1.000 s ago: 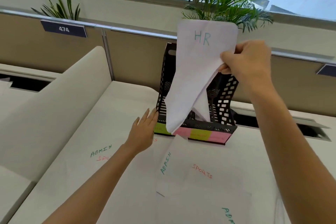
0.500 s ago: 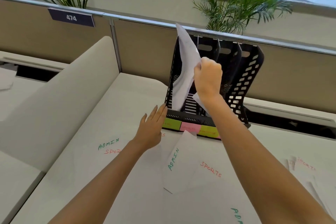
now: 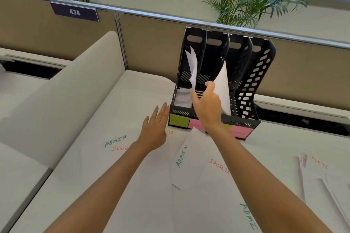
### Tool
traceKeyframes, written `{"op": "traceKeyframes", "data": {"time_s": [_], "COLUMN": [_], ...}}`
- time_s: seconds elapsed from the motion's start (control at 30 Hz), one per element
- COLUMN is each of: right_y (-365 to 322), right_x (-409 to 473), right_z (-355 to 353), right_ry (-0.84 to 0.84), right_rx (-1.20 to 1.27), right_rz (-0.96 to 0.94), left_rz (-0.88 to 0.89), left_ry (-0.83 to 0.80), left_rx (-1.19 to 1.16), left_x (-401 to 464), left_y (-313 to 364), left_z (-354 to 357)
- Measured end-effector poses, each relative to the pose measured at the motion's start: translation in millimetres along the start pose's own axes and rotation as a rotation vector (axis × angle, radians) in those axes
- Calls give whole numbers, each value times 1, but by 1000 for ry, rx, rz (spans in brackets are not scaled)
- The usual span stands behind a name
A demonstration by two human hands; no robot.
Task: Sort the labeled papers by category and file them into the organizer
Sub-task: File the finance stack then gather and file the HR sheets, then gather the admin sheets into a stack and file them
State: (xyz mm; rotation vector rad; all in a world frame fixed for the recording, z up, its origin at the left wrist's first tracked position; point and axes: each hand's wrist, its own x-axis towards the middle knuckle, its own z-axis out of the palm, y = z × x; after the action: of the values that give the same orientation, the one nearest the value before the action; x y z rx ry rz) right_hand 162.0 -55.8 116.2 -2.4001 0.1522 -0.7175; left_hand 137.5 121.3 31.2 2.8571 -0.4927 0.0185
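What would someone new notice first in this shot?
The black file organizer standing at the back of the desk, with the right hand pushing a white paper into its leftmost slot. The left hand rests flat at its front corner, above loose sheets marked ADMIN and SPORTS.

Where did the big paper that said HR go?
The right hand brought the HR paper down from the air into the organizer's leftmost slot, above the green note. Fingers are still touching it. The left hand stayed flat beside the organizer; desk papers unmoved.
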Motion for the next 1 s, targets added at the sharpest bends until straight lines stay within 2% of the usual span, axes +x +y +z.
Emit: {"op": "traceKeyframes", "data": {"time_s": [0.1, 0.23, 0.3, 0.4, 0.5, 0.57, 0.67, 0.73, 0.83, 1.0], "right_y": [10, 25, 31, 36, 34, 28, 20, 14, 9, 14], "right_x": [-16, -58, -84, -119, -147, -161, -172, -178, -186, -172], "right_z": [-4, -3, 2, 12, 22, 25, 27, 26, 23, 8], "right_ry": [-25, -162, -282, -563, -809, -892, -931, -959, -895, -596], "right_rx": [23, 68, 78, 34, -57, -48, 81, 175, 346, 392], "right_rz": [21, 113, 126, 236, 324, 382, 523, 584, 617, 543], "left_rz": [-104, -303, -441, -721, -1011, -1145, -1191, -1151, -1077, -1001], "left_ry": [-46, -68, -38, 45, 202, 279, 296, 262, 262, 387], "left_rx": [-51, -159, -175, -191, -421, -608, -922, -1012, -978, -720], "left_x": [-21, -63, -87, -123, -150, -165, -180, -190, -202, -205], "left_y": [-9, -25, -34, -48, -62, -73, -87, -91, -91, -93], "left_z": [2, 8, 11, 12, 7, 4, 4, 5, 5, -26]}}
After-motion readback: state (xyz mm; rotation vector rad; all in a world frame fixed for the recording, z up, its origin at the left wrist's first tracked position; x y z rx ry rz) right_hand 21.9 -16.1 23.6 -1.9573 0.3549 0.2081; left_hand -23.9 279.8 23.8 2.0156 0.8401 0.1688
